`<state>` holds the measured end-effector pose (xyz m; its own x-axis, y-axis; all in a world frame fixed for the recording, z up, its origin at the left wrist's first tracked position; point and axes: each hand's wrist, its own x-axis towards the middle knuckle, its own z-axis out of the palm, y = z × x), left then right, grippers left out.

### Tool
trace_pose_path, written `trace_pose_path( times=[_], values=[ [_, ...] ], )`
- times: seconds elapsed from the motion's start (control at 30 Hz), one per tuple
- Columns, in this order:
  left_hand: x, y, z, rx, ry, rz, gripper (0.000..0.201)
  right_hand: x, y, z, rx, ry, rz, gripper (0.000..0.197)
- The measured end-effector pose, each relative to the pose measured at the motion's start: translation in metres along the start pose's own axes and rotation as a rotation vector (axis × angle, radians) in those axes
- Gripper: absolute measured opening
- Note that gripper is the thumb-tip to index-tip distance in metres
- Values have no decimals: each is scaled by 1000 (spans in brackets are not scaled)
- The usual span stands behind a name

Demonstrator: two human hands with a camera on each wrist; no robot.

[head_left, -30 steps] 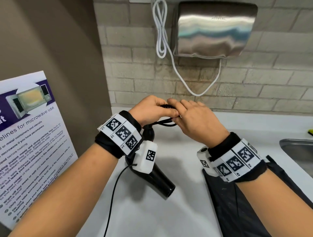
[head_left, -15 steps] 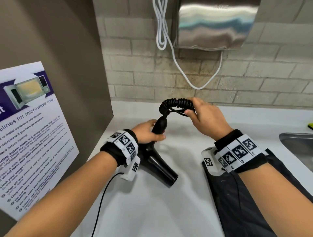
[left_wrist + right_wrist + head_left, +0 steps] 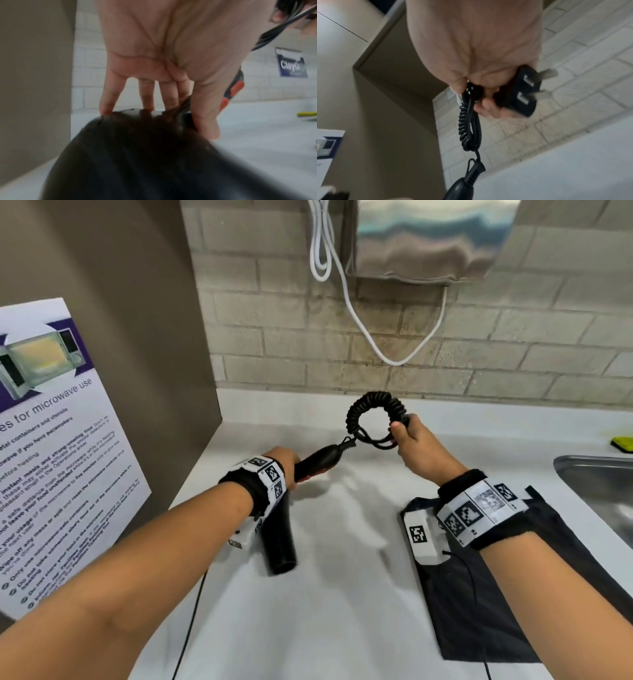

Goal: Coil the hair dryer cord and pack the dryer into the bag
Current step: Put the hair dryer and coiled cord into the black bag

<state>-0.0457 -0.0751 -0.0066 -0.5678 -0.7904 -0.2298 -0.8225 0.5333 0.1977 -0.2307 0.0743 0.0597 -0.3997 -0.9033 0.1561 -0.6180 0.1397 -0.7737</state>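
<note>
The black hair dryer point(image 3: 279, 546) lies on the white counter point(image 3: 342, 611), barrel toward me and handle point(image 3: 320, 462) slanting up to the right. My left hand point(image 3: 286, 463) grips it where handle meets barrel; in the left wrist view the fingers point(image 3: 147, 97) and thumb clamp the dark body point(image 3: 137, 155). The spiral cord point(image 3: 373, 405) is wound into a ring held above the counter. My right hand point(image 3: 407, 436) grips that ring together with the plug point(image 3: 520, 93), prongs sticking out. The black bag point(image 3: 507, 577) lies flat below my right wrist.
A steel sink point(image 3: 599, 484) is at the right edge, with a yellow-green object point(image 3: 623, 444) behind it. A wall hand dryer point(image 3: 428, 237) and its white cable point(image 3: 329, 251) hang over the brick wall. A microwave poster point(image 3: 51, 440) leans against the brown panel on the left.
My left hand left the cord and took hold of the dryer body. My right hand carried the coiled ring up and to the right, stretching it away from the handle.
</note>
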Motion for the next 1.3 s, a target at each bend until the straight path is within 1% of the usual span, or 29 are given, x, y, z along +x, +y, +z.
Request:
trace_pose_path(
  times=[0.03,0.1,0.13,0.17,0.2,0.23,0.27,0.3,0.33,0.37,0.4,0.43,0.5,0.53,0.57,0.6,0.63,0.67,0.7,0.73,0.77,0.8,0.83,0.9,1.0,1.07,1.13,1.23,1.3],
  values=[
    [4,-7,0,59,-15,-14,29,-1,6,7,30,-34,63,15],
    [13,-22,1,189,-86,-56,33,-3,20,25,99,-69,215,19],
    [17,-31,4,249,-135,-89,34,-4,26,35,170,-80,298,22],
    [21,-38,6,304,-174,-115,32,-5,31,43,250,-97,371,24],
    [21,-43,9,350,-186,-128,26,-5,36,51,306,-126,432,26],
    [16,-44,11,399,-166,-127,21,-6,41,58,309,-165,484,26],
    [10,-43,13,429,-131,-139,28,-8,45,63,282,-210,528,24],
    [10,-46,19,444,-79,-145,45,-9,48,67,270,-250,565,22],
    [5,-44,22,468,-55,-169,55,-10,51,72,288,-275,598,20],
    [1,-44,24,498,-32,-167,55,-12,52,75,322,-298,630,19],
    [-3,-42,24,520,-30,-160,51,-14,53,78,364,-311,654,18],
    [-3,-43,26,528,-32,-141,48,-14,52,80,395,-299,682,19],
    [0,-44,25,479,-68,-136,52,-17,52,82,397,-260,721,22],
    [2,-44,26,469,-72,-138,55,-18,52,82,375,-243,722,23],
    [5,-44,27,453,-68,-122,59,-20,55,82,301,-252,717,22],
    [4,-42,27,424,-94,-119,63,-21,55,81,213,-260,727,18],
    [1,-38,26,402,-146,-140,62,-22,56,79,44,-284,708,19],
    [-4,-35,23,394,-173,-156,53,-21,60,80,-87,-270,666,24],
    [-6,-33,23,378,-179,-149,38,-21,61,80,-188,-273,623,29],
    [-9,-31,25,391,-170,-136,25,-19,63,80,-303,-286,548,30],
    [-9,-32,28,412,-151,-123,19,-18,65,80,-404,-296,492,30],
    [-11,-32,30,429,-128,-110,16,-15,67,83,-446,-280,469,29],
    [-11,-33,34,427,-98,-99,14,-15,67,84,-511,-299,432,28],
    [-14,-29,37,392,-55,-86,15,-13,67,84,-599,-355,396,27],
    [-19,-21,37,363,-37,-57,11,-7,70,75,-655,-407,348,28],
    [-21,-17,38,316,-10,-49,12,-1,76,58,-668,-399,342,33],
    [-24,-9,36,257,0,-32,16,1,87,36,-692,-370,392,39],
    [-29,17,31,181,-36,-7,25,0,110,10,-733,-398,478,47],
    [-34,42,31,-5,16,46,32,-5,123,2,-776,-385,489,44]
  ],
)
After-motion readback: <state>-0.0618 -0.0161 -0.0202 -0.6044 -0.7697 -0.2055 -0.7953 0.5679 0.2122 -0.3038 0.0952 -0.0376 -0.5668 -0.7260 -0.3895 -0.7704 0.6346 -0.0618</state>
